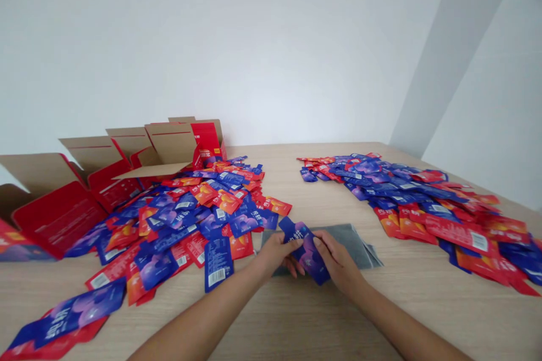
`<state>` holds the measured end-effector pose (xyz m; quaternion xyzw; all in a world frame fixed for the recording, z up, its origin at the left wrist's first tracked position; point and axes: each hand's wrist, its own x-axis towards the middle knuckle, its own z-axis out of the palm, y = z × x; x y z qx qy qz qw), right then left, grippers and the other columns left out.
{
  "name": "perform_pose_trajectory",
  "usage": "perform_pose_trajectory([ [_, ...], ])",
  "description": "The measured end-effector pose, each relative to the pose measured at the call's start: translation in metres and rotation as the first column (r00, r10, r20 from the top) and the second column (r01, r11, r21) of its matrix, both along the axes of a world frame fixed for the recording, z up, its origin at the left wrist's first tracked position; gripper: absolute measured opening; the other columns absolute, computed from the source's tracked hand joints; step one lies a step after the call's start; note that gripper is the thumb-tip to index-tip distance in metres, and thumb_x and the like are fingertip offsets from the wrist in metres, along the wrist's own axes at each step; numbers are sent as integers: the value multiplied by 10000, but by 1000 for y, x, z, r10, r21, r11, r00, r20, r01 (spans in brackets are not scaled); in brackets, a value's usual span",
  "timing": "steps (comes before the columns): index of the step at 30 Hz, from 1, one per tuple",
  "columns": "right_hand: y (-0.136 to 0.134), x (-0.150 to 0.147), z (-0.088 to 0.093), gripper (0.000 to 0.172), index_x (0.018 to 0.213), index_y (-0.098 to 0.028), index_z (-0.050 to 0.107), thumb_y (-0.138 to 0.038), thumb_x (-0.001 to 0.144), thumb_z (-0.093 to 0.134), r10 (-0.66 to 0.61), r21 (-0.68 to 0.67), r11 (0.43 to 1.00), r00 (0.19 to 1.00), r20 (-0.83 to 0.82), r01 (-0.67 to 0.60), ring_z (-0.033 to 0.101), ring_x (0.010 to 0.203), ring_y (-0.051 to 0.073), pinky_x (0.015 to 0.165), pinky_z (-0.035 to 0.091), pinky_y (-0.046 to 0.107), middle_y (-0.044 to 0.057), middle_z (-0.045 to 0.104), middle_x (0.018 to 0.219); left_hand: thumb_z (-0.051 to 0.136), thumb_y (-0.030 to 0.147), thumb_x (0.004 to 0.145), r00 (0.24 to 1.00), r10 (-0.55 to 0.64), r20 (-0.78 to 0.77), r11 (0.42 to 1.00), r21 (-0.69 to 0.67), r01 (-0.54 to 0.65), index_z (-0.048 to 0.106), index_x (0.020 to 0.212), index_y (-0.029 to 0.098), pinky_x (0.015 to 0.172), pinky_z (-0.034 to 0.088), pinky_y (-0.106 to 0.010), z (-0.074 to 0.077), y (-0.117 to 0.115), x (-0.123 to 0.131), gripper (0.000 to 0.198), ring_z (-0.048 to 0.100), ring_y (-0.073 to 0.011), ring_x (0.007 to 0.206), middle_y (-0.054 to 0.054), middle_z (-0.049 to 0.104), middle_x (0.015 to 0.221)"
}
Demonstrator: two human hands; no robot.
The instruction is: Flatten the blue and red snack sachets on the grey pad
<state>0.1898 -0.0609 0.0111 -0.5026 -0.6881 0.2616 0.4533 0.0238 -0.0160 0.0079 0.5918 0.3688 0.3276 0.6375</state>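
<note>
A blue pouch with purple pictures and white lettering is held tilted between my two hands. My left hand grips its left side, thumb laid over the front. On the opposite edge, my right hand is closed with its thumb on the printed face. Below the pouch a folded grey cloth lies flat on the table, partly covered by my hands. Whether other pouches sit behind the held one cannot be seen.
A heap of red and blue pouches spreads over the left side. Another long heap of pouches runs along the right. Several open red cardboard boxes stand at the back left. The wooden table meets a white wall.
</note>
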Motion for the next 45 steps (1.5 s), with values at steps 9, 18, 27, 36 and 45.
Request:
perform_pose_trajectory([
  [9,12,12,-10,368,985,-201,579,-437,904,309,39,-97,994,991,-126,-51,608,713,174,560,493,272,36,627,766,521,354,865,814,520,259,824,101,-558,444,779,198,688,515,-200,64,77,-86,194,655,-101,691,18,629,670],
  [18,17,19,-13,265,952,-209,588,-346,880,372,-80,8,997,993,92,80,601,910,198,817,470,356,67,657,943,718,367,692,995,82,-63,957,284,-61,654,913,207,925,428,-434,3,30,-21,280,615,-238,954,-50,686,971],
  [27,99,99,-3,385,1178,-149,527,-226,810,448,-360,138,922,673,646,360,515,1124,216,942,414,349,113,576,1209,532,251,877,816,19,-578,647,629,431,519,1228,211,1054,289,-392,-12,15,-19,354,375,-189,1261,-64,464,1348],
  [36,216,175,8,475,1239,-13,455,-226,814,467,-471,111,781,464,750,614,505,1127,328,890,404,434,260,541,1201,574,216,850,819,-6,-574,672,604,428,513,1230,227,1057,287,-378,-5,13,-18,385,368,-186,1265,-40,468,1346],
  [45,231,156,10,268,962,-105,631,-249,849,435,-441,105,798,457,772,593,593,971,322,815,423,436,208,641,985,602,258,846,822,-3,-569,646,626,436,507,1235,207,1059,282,-350,-5,16,-19,404,359,-180,1270,-50,468,1345],
])
